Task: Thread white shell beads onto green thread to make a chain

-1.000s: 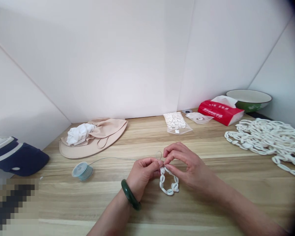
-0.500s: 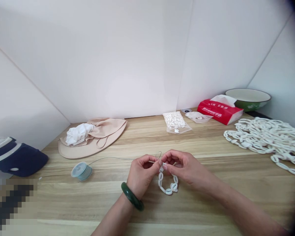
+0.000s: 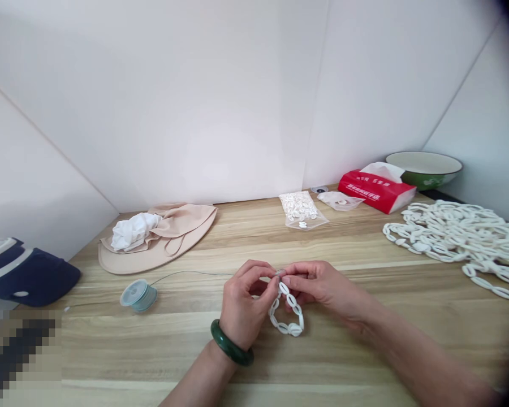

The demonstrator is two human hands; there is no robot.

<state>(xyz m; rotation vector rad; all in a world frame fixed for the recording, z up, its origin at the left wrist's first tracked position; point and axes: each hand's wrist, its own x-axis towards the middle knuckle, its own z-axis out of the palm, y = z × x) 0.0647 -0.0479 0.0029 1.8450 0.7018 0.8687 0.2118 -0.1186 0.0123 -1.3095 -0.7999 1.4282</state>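
A small loop of white shells [image 3: 295,328] hangs from my fingertips, low over the wooden table. My left hand [image 3: 251,297], with a green bangle [image 3: 232,343] at its wrist, pinches the upper end of the loop. Close against it, my right hand [image 3: 311,284] is closed at the same spot, thumb and fingers together. Fingers hide the exact point where the loop ends meet. A thin cord [image 3: 190,272] runs from my left hand to a pale blue spool [image 3: 139,295] lying at the left.
A beige hat [image 3: 186,220] with white cloth [image 3: 134,230] lies back left, a dark blue object [image 3: 38,277] at far left. Behind my hands is a bag of shells [image 3: 299,209]. At right are a red tissue pack [image 3: 373,192], a bowl [image 3: 432,180] and a shell-strand pile [image 3: 462,232].
The shell loop has turned and shifted slightly left between my hands. My fingers have changed their hold, and the cord end that stuck up above them no longer shows.
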